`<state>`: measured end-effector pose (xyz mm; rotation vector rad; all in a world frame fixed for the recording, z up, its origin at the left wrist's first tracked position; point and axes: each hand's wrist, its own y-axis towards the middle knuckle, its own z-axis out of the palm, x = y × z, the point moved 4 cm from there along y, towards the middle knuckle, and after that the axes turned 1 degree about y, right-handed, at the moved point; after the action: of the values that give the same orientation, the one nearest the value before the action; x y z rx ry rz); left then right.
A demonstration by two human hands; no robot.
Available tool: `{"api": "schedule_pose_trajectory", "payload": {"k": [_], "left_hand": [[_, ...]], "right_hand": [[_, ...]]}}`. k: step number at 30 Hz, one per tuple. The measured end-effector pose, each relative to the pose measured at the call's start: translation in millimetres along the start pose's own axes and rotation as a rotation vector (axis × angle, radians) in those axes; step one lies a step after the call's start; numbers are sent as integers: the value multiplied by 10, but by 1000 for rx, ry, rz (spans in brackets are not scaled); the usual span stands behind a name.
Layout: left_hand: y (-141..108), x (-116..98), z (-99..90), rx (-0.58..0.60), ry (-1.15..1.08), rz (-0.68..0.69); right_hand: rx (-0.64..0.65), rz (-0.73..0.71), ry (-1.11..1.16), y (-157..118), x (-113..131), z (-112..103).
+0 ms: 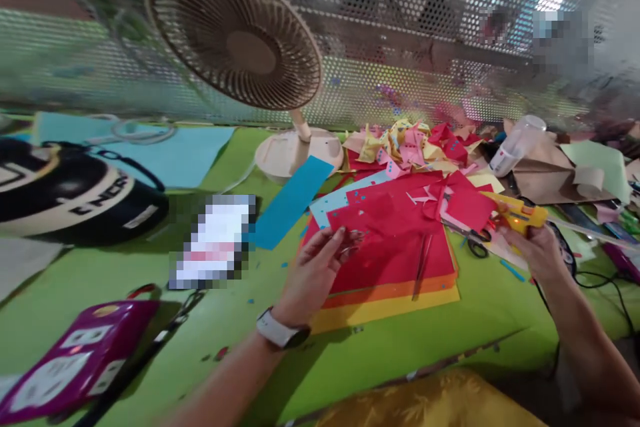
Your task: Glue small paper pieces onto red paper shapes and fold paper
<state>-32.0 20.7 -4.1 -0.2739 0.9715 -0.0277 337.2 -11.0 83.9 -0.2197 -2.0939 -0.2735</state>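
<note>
My left hand [317,263], a watch on its wrist, is over the left side of the red paper sheets [385,257]. Its thumb and fingers pinch together on a small, thin thing too blurred to name. At the right, my right hand [537,247] is wrapped round a yellow glue gun [523,213], which points left and shows a small orange light. Tweezers [423,267] lie on the red paper, between the two hands. Scissors [477,245] rest just left of the right hand. Orange paper [390,295] and yellow paper [395,310] show under the red.
A fan [250,47] stands at the back, beside crumpled paper scraps [410,143] and a clear bottle [520,143]. Leftward are a blue paper strip [293,203], a phone [215,240], a purple power strip [85,353] and a black bag [85,193]. Cables run at the right.
</note>
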Motion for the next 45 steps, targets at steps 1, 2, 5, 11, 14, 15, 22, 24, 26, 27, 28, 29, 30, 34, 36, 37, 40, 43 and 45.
{"api": "schedule_pose_trajectory", "payload": {"k": [1, 2, 5, 11, 14, 15, 22, 24, 26, 27, 28, 29, 30, 34, 36, 37, 40, 43, 45], "left_hand": [[3, -19, 2, -30, -70, -49], [-6, -44, 29, -31, -112, -111], [-93, -135, 208, 47, -204, -243], [-300, 85, 652, 349, -264, -473], [-271, 223, 799, 360, -310, -502], [-236, 237, 831, 320, -312, -475], [-21, 99, 966, 68, -208, -314], [56, 30, 977, 11, -217, -270], [160, -26, 1011, -21, -225, -239], [222, -39, 1058, -2, -209, -242], [288, -40, 1115, 1, -199, -243], [357, -26, 1193, 6, -200, -244], [425, 5, 1299, 27, -199, -250], [649, 297, 1891, 136, -215, -270], [710, 486, 2175, 157, -226, -267], [724, 576, 2281, 151, -209, -272], [702, 749, 2401, 101, -133, -295], [604, 737, 2327, 210, -133, -307], [541, 648, 2202, 266, -121, -262]], "right_hand": [[52, 40, 123, 20, 48, 76], [94, 73, 231, 34, 86, 147], [155, 122, 468, 36, 129, 314], [230, 83, 581, -52, 78, 467], [273, 44, 556, -91, 105, 476], [289, 31, 544, -103, 122, 479], [268, 9, 439, -140, 96, 410], [161, 28, 378, -100, 5, 269], [-11, 60, 331, -37, -112, 61], [-103, 74, 326, -5, -170, -48], [-182, 80, 334, 24, -223, -146], [-243, 78, 347, 49, -267, -224], [-283, 68, 362, 70, -302, -280], [-275, 28, 407, 110, -359, -296], [-256, 41, 422, 106, -366, -258], [-255, 51, 427, 100, -367, -246], [-267, 63, 445, 80, -366, -249], [-286, 65, 462, 67, -385, -276], [-286, 64, 455, 67, -410, -276]]}}
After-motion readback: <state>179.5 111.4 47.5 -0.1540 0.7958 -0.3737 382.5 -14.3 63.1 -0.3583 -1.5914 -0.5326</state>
